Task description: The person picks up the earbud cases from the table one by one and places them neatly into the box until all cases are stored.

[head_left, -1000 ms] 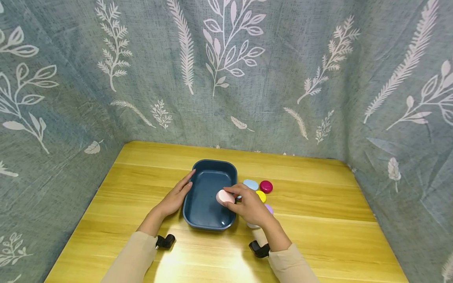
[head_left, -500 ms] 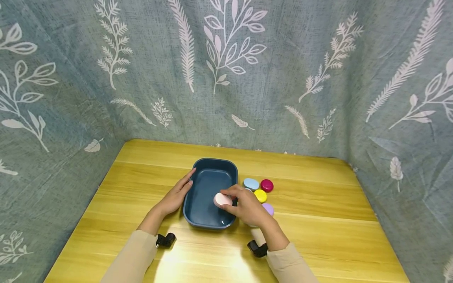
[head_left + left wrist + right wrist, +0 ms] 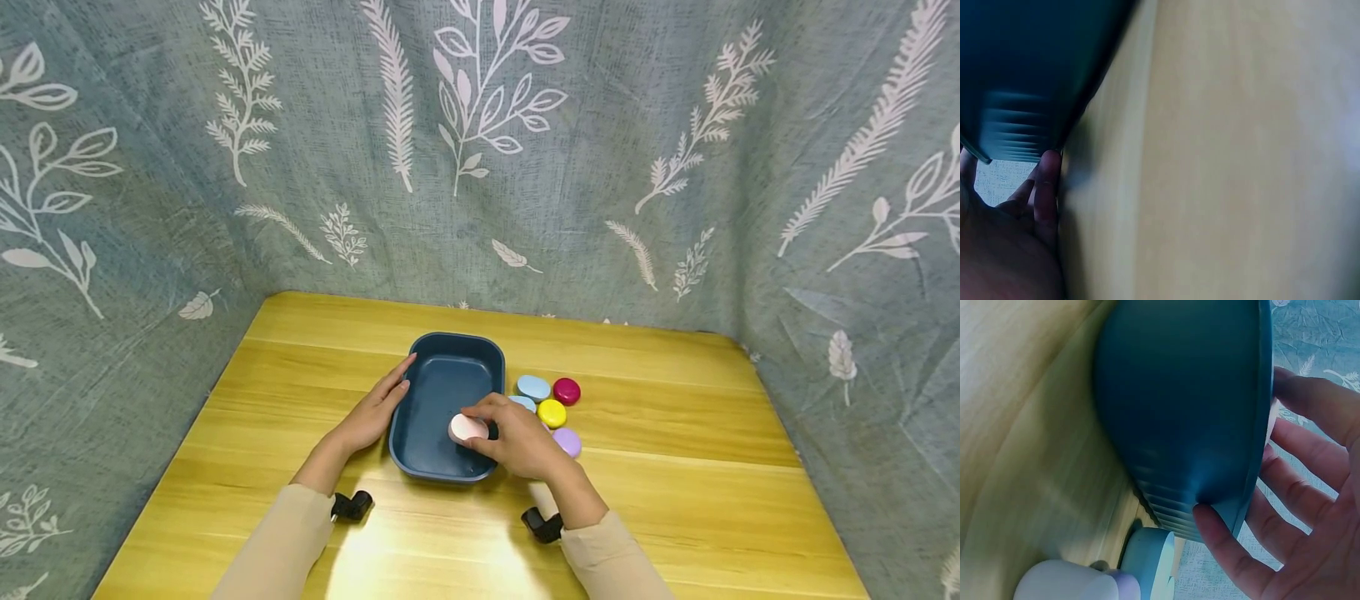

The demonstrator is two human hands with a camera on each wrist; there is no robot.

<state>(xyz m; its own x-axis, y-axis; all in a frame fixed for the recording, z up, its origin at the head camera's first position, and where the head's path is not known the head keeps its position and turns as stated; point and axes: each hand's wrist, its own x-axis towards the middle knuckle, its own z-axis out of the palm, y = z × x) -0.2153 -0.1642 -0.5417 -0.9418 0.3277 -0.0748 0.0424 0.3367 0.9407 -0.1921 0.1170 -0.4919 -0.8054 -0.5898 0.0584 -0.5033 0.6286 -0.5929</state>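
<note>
A dark blue rectangular bin [image 3: 446,383] sits on the wooden table. Along its left wall lies my left hand [image 3: 367,417], fingers extended and fingertips at the rim; in the left wrist view these fingers [image 3: 1046,187] touch the bin's outer side. My right hand [image 3: 521,433] reaches over the right rim and pinches a pale pink rounded disc [image 3: 467,427] between thumb and fingers, inside the bin's outline. Seen from the right wrist, one finger [image 3: 1213,528] overlaps the bin's outer wall, and the disc is mostly hidden behind the rim.
Right of the bin lie similar smooth discs: light blue [image 3: 533,387], magenta [image 3: 567,391], yellow [image 3: 552,413] and purple [image 3: 567,442], plus another light blue one partly covered by my hand. A white piece [image 3: 1063,584] shows in the right wrist view. A patterned grey-blue curtain [image 3: 315,125] surrounds the table.
My right hand has moved the pink disc slightly left and toward me over the bin. More of the discs on the right has come into sight. The left hand stays put.
</note>
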